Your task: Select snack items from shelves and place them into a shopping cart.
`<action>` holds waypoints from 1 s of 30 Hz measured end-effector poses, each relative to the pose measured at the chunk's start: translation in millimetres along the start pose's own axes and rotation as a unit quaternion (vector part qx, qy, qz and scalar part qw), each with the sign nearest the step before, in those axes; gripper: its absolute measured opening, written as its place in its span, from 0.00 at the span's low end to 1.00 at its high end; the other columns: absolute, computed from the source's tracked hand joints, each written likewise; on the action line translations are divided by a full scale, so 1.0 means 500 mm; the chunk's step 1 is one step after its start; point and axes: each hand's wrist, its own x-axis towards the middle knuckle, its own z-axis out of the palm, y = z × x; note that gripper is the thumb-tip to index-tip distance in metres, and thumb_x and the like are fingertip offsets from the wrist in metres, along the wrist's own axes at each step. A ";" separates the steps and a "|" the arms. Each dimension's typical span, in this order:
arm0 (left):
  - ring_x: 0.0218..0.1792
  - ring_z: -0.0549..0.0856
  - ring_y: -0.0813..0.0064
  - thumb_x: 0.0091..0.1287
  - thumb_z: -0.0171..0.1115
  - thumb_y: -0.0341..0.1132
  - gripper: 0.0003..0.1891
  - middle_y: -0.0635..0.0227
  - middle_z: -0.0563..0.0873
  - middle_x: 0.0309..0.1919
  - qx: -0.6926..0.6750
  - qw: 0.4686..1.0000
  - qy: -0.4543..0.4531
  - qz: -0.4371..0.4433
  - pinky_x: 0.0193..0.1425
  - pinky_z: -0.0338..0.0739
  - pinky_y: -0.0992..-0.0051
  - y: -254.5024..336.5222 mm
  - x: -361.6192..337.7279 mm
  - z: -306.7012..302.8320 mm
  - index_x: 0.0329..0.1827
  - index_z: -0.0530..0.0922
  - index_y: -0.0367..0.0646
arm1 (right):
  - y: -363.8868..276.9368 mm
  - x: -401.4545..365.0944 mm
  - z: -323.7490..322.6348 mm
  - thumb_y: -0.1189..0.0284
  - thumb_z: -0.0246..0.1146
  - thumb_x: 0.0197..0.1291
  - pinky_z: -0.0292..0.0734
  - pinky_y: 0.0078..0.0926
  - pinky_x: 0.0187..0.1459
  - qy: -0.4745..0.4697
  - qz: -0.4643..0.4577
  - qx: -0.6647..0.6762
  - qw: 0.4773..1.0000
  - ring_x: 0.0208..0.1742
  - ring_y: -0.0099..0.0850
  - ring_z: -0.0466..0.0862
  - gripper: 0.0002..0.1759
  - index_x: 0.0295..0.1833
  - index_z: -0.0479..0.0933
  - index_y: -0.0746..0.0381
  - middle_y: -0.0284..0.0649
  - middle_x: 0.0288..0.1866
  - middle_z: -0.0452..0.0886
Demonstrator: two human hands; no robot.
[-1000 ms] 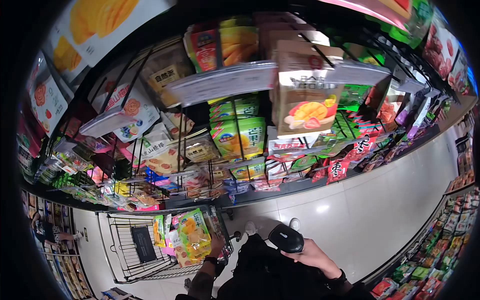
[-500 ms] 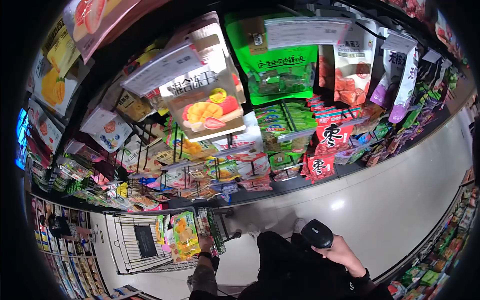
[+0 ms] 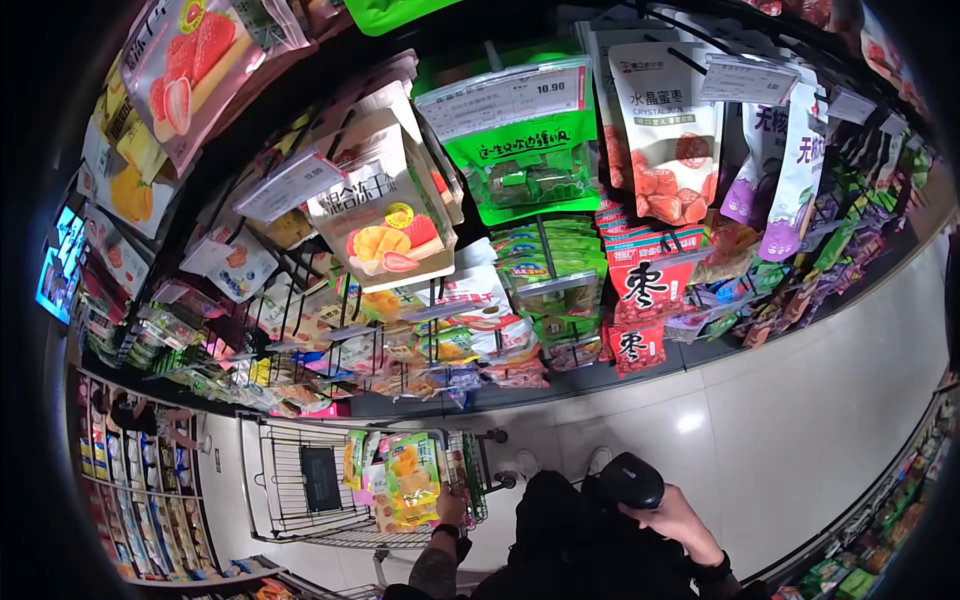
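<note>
My left hand (image 3: 452, 506) is closed at the near end of a wire shopping cart (image 3: 283, 478), beside the lower corner of a yellow-green snack bag (image 3: 412, 478). It appears to grip the cart; the exact hold is hard to see. More bright packets (image 3: 357, 462) lie in the cart next to that bag. In my right hand (image 3: 672, 518) is a smooth, rounded black object (image 3: 631, 482), held in front of my body above the floor. Its kind I cannot make out.
A tall rack of hanging snack bags runs across the front, among them a green bag (image 3: 530, 180), a white date bag (image 3: 668, 135) and red packets (image 3: 647, 275). Another person (image 3: 135, 412) stands far left by more shelves. Stocked shelves (image 3: 885, 530) line the right side.
The cart, with the bags in it, and my left hand have shifted right in view. The rack's bags in front have moved somewhat left. My right hand still holds the black object.
</note>
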 end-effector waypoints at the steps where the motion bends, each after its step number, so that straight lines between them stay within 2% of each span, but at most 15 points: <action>1: 0.39 0.85 0.46 0.68 0.54 0.45 0.19 0.51 0.86 0.36 0.017 1.000 0.007 0.006 0.42 0.77 0.49 0.005 -0.011 0.015 0.59 0.72 0.50 | 0.004 0.003 -0.006 0.67 0.72 0.54 0.76 0.23 0.28 -0.002 0.009 -0.010 1.000 0.21 0.22 0.81 0.17 0.43 0.79 0.67 0.36 0.23 0.81; 4: 0.39 0.85 0.47 0.68 0.53 0.45 0.19 0.53 0.86 0.36 0.050 0.998 0.023 0.024 0.42 0.77 0.50 0.030 -0.042 0.043 0.60 0.71 0.49 | -0.009 -0.003 -0.012 0.66 0.72 0.54 0.76 0.23 0.28 -0.009 0.039 -0.016 0.999 0.21 0.22 0.81 0.18 0.44 0.78 0.67 0.36 0.25 0.82; 7: 0.40 0.85 0.48 0.66 0.57 0.47 0.22 0.54 0.86 0.37 0.042 0.997 -0.006 0.066 0.42 0.77 0.51 0.056 -0.066 0.040 0.59 0.71 0.49 | -0.015 0.000 -0.013 0.65 0.72 0.53 0.76 0.23 0.28 -0.020 0.044 -0.016 0.999 0.21 0.22 0.81 0.19 0.45 0.78 0.66 0.36 0.26 0.82; 8: 0.40 0.85 0.49 0.62 0.61 0.50 0.24 0.54 0.86 0.37 0.053 0.995 -0.017 0.078 0.42 0.78 0.51 0.065 -0.071 0.036 0.57 0.72 0.48 | -0.012 0.001 -0.012 0.65 0.72 0.53 0.77 0.23 0.28 -0.025 0.042 -0.017 0.999 0.22 0.22 0.81 0.20 0.46 0.78 0.66 0.36 0.26 0.82; 11: 0.40 0.85 0.49 0.60 0.63 0.52 0.25 0.55 0.86 0.37 0.072 0.990 -0.052 0.114 0.43 0.78 0.52 0.074 -0.075 0.027 0.55 0.72 0.48 | -0.010 0.012 -0.008 0.65 0.72 0.53 0.77 0.23 0.28 -0.035 0.041 -0.023 0.998 0.22 0.22 0.81 0.21 0.47 0.78 0.66 0.36 0.26 0.82; 15: 0.41 0.85 0.50 0.58 0.65 0.54 0.26 0.54 0.85 0.36 0.086 0.981 -0.094 0.148 0.45 0.78 0.54 0.074 -0.052 0.026 0.49 0.72 0.45 | 0.015 0.035 -0.001 0.65 0.72 0.54 0.76 0.23 0.28 -0.046 -0.020 -0.003 0.999 0.23 0.22 0.81 0.19 0.46 0.78 0.66 0.37 0.27 0.83; 17: 0.42 0.84 0.51 0.59 0.66 0.52 0.24 0.54 0.84 0.37 0.007 0.991 -0.021 0.133 0.45 0.77 0.55 0.069 -0.025 0.031 0.45 0.72 0.41 | 0.014 0.038 0.002 0.66 0.72 0.54 0.76 0.23 0.27 -0.050 -0.050 -0.003 0.998 0.23 0.22 0.81 0.18 0.44 0.79 0.67 0.37 0.28 0.83; 19: 0.41 0.85 0.53 0.61 0.65 0.51 0.23 0.55 0.83 0.36 -0.073 0.988 0.059 0.122 0.44 0.77 0.57 0.132 0.003 -0.012 0.43 0.72 0.39 | 0.008 0.040 0.006 0.66 0.72 0.54 0.76 0.23 0.27 -0.042 -0.055 -0.005 0.998 0.23 0.22 0.81 0.17 0.43 0.79 0.67 0.38 0.29 0.84; 21: 0.37 0.84 0.61 0.65 0.64 0.45 0.18 0.59 0.82 0.33 -0.216 0.951 0.103 0.197 0.41 0.77 0.64 0.223 0.038 -0.091 0.42 0.70 0.38 | 0.007 0.048 0.014 0.67 0.72 0.54 0.76 0.23 0.27 -0.029 -0.062 -0.004 0.998 0.23 0.22 0.81 0.17 0.43 0.79 0.67 0.38 0.29 0.84; 23: 0.33 0.82 0.68 0.67 0.63 0.42 0.17 0.61 0.80 0.31 -0.289 0.904 0.139 0.283 0.39 0.76 0.70 0.333 0.083 -0.187 0.44 0.71 0.38 | 0.015 0.056 0.027 0.67 0.72 0.54 0.77 0.23 0.27 -0.014 -0.069 -0.002 0.998 0.23 0.22 0.81 0.17 0.43 0.79 0.67 0.37 0.29 0.83; 25: 0.34 0.81 0.71 0.68 0.62 0.40 0.16 0.63 0.81 0.36 -0.311 0.897 0.137 0.283 0.41 0.75 0.72 0.445 0.095 -0.291 0.47 0.71 0.37 | -0.002 0.046 0.043 0.67 0.72 0.54 0.77 0.23 0.28 -0.005 -0.051 0.025 0.998 0.23 0.22 0.81 0.17 0.42 0.79 0.67 0.36 0.29 0.83; 27: 0.44 0.81 0.72 0.67 0.63 0.40 0.21 0.61 0.79 0.47 -0.444 0.822 0.100 0.342 0.46 0.74 0.74 0.524 0.145 -0.339 0.55 0.70 0.36 | -0.025 0.040 0.055 0.67 0.72 0.54 0.77 0.22 0.28 0.003 -0.031 0.019 0.999 0.23 0.22 0.80 0.17 0.42 0.79 0.67 0.36 0.28 0.82; 30: 0.51 0.78 0.70 0.66 0.65 0.41 0.27 0.59 0.74 0.56 -0.407 0.810 0.208 0.367 0.52 0.72 0.74 0.609 0.161 -0.392 0.62 0.68 0.35 | -0.058 0.033 0.070 0.65 0.73 0.53 0.78 0.22 0.29 0.004 -0.023 -0.030 0.999 0.23 0.22 0.80 0.18 0.42 0.79 0.68 0.35 0.28 0.82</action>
